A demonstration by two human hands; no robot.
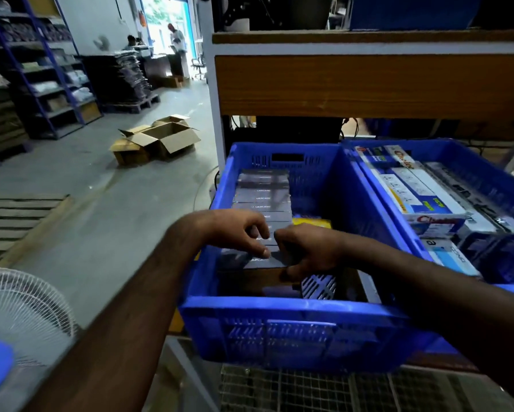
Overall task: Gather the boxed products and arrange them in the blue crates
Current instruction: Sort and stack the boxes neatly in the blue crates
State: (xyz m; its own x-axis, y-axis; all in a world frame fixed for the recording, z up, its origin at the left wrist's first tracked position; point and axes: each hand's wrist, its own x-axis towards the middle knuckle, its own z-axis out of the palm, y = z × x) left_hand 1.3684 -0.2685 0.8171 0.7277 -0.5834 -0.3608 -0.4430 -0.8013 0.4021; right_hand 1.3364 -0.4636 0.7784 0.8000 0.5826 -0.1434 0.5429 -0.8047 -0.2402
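Grey concrete floor, blue shelving at left, bright doorway beyond.

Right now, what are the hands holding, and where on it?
Both hands, left hand and right hand, pinch the nearest dark box of the row in the left blue crate, at its top edge.

The left blue crate is open from above; a row of dark boxes fills its left side, leaving free room along its right side and near end. A wooden shelf overhangs its far end. The right blue crate, just beside it, is packed with boxed products. A white fan stands near left.
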